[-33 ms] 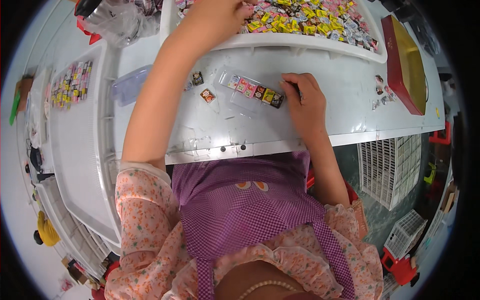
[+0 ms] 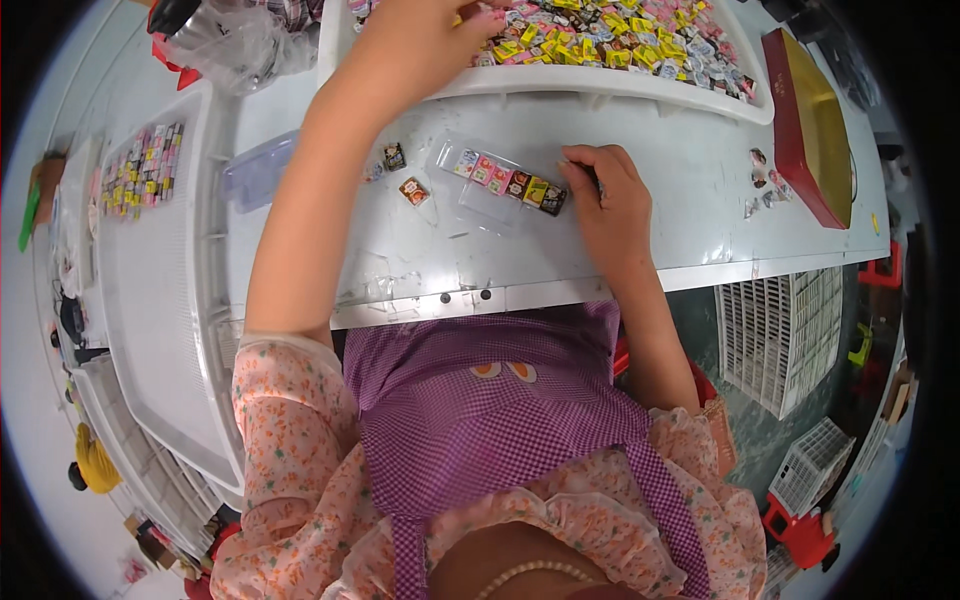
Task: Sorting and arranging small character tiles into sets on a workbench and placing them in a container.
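Where the table (image 2: 420,255) runs away from the person, a white tray (image 2: 560,80) full of wrapped pieces (image 2: 620,40) sits at the far side. Left hand (image 2: 415,50) over its near-left rim, fingers at the pile; can't tell if gripping. Right hand (image 2: 612,195) curled beside the clear box (image 2: 445,150), grip unclear. Box holds a short row (image 2: 500,182); loose brown piece (image 2: 414,191) left of it.

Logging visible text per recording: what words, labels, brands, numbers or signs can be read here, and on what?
No text can be read with certainty.
Row of wrapped pieces in the clear tray: print too small.
Heaped pieces in the white bin: too small, crowded.
Red box: faint marks on its side, too blurred.
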### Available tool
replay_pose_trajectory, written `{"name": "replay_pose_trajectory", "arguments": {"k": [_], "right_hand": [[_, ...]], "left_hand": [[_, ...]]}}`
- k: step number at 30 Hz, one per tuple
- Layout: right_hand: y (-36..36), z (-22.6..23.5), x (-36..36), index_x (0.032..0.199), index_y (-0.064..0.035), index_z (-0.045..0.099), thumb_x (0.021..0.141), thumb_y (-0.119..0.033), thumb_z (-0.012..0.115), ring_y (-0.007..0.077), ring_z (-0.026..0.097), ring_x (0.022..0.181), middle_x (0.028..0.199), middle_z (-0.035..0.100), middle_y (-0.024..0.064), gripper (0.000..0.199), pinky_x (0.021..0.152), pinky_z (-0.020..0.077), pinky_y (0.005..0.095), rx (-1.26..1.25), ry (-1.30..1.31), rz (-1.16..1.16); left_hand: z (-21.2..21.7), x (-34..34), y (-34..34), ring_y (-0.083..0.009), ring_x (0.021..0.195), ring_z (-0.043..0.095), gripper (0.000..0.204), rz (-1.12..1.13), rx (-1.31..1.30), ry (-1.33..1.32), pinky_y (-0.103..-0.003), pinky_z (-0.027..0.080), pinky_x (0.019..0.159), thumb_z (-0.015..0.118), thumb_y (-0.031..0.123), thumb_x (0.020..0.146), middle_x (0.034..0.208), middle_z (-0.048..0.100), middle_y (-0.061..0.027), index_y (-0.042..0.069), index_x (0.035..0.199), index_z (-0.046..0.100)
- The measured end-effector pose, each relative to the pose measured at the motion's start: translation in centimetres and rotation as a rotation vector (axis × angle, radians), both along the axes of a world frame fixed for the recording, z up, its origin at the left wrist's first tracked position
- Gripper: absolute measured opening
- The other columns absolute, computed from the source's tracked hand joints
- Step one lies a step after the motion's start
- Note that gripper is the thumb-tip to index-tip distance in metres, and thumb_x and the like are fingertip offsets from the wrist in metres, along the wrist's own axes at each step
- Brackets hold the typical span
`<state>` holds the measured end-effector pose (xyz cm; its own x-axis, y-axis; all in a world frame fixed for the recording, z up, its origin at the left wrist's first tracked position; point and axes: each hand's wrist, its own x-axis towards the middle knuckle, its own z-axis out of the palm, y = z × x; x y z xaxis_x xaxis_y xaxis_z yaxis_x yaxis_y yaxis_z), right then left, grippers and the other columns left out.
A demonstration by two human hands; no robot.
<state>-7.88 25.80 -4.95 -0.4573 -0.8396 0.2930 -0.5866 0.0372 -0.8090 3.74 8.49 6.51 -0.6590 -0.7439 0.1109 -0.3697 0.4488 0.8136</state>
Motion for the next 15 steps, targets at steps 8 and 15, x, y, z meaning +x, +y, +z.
{"name": "replay_pose_trajectory", "arguments": {"k": [8, 15], "right_hand": [[-0.1, -0.4, -0.1, 0.092, -0.0029, 0.063, 0.081, -0.001, 0.063, 0.0183, 0.060, 0.072, 0.085, 0.060, 0.0078, 0.011, 0.064, 0.0473, 0.0272, 0.000, 0.052, -0.018], [0.1, 0.0, 0.3, 0.092, -0.0036, 0.063, 0.082, -0.003, 0.063, 0.0181, 0.058, 0.071, 0.083, 0.059, 0.0076, 0.010, 0.064, 0.0467, 0.0263, 0.006, 0.030, -0.017]], "left_hand": [[-3.8, 8.0, 6.1, -0.0219, 0.069, 0.060, 0.017, -0.041, -0.133, -0.045, -0.031, 0.046, 0.062, 0.062, 0.012, 0.083, 0.084, 0.064, -0.0132, 0.001, 0.095, 0.066], [-8.8, 8.0, 6.0, -0.0284, 0.072, 0.061, 0.016, 0.231, 0.032, 0.009, -0.034, 0.048, 0.065, 0.062, 0.011, 0.082, 0.085, 0.064, -0.0160, 0.002, 0.094, 0.065]]}}
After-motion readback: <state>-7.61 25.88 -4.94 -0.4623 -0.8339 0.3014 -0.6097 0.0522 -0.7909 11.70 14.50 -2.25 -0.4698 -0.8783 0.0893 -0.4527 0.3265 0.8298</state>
